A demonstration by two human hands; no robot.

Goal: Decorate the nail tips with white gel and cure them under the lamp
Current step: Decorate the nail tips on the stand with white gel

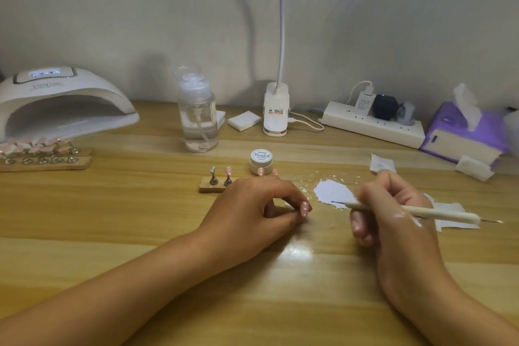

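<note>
**At table centre: tip pinched, tool point on the white**

At 12 o'clock from the wrists, mid-table (pixel 252 275), both hands are at work. The left hand (pixel 261 199) pinches a pink nail tip (pixel 305 208) between thumb and forefinger, the other fingers curled under. The right hand (pixel 393 205) is clamped on a dotting tool (pixel 407 211) in a pen grip, with a white smear on its back.

Key relation: the tool's long axis runs roughly 9 to 3 o'clock. Its metal point faces 9 and rests on the white gel patch (pixel 332 191) spread on the table. The nail tip lies at 9 o'clock of that point, near but apart. My reading is that the point is being loaded, and the next move is a short carry toward 9. The right hand is nearer the gel, and the left need only hold the tip steady.

Containers:
- The jar (pixel 261 161), at 12 o'clock of the left hand, has its lid on, so its contents are hidden.
- The pump bottle (pixel 198 118), further toward 11, is partly full of clear liquid.
- The tissue box (pixel 460 135), at 2 o'clock, has one sheet standing up.
- The small holder (pixel 210 189), at 10 o'clock of the left hand, has two stands, one bearing a pink tip and one bare.

The lamp (pixel 56 104) is far off at 10 o'clock with its display lit. A rack (pixel 42 160) of pink tips stands at its mouth.
</note>
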